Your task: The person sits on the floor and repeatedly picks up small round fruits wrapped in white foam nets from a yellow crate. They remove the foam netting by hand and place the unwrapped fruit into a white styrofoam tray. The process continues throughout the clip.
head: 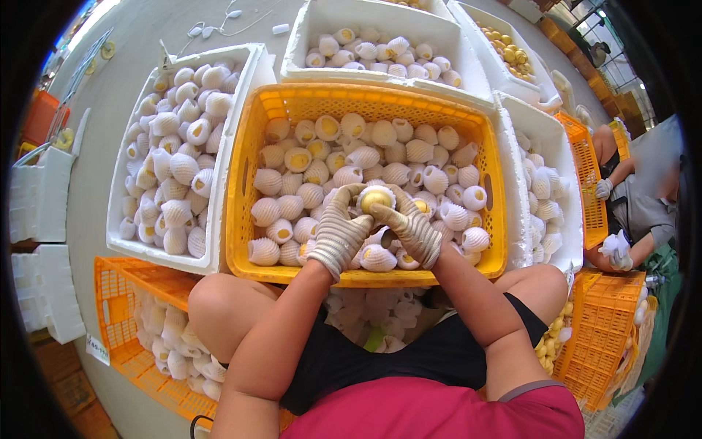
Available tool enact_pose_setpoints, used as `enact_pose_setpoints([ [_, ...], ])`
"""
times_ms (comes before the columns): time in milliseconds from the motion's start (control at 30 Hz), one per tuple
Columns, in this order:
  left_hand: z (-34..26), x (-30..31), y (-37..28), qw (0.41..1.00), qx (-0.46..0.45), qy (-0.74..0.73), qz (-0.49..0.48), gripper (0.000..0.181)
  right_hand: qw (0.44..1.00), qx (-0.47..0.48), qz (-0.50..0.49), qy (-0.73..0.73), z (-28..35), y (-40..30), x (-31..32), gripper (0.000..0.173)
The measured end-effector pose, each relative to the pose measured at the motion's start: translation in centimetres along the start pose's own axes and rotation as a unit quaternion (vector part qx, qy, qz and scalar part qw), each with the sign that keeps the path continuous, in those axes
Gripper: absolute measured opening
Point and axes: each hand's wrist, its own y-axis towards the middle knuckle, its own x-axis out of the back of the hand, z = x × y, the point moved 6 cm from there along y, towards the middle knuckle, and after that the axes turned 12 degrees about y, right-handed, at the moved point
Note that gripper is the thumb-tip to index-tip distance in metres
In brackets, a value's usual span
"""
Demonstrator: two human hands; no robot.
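Between my two gloved hands is a round yellow fruit [376, 198] partly covered by a white foam net sleeve. My left hand [343, 228] grips it from the left side, its thumb near the fruit's lower edge. From the right, my right hand [412, 228] holds the same fruit, with its thumb against the bare yellow face. Both gloves are light-coloured knit with stripes at the cuff. Below them stands a yellow plastic crate [364, 279] full of foam-sleeved fruit [378, 258], some showing yellow through the open ends.
White foam boxes of sleeved fruit stand at the left [214, 241], back [378, 77] and right [573, 241]. Another foam box [496, 82] holds bare yellow fruit. Orange crates stand by my left knee [118, 307] and right side [600, 335]. A gloved co-worker [639, 203] sits at the right.
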Motion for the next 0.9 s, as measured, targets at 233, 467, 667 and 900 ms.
enact_pose_setpoints([
  [233,-2.2,-0.2,-0.4,0.994,0.035,-0.107,-0.009,0.038,0.936,0.033,-0.101,0.335,10.7,3.7,10.3,0.062],
  [467,-1.5,-0.5,0.2,0.995,0.055,-0.079,-0.013,0.031,0.945,0.208,-0.252,0.024,24.3,4.1,17.4,0.061],
  [667,-0.8,2.8,0.1,0.962,0.078,-0.223,-0.135,0.018,0.975,0.091,-0.182,-0.091,9.0,5.1,12.9,0.020],
  [900,-2.2,7.9,-0.5,0.894,0.034,-0.344,-0.285,0.019,0.906,0.135,-0.115,-0.385,0.8,9.9,8.9,0.038],
])
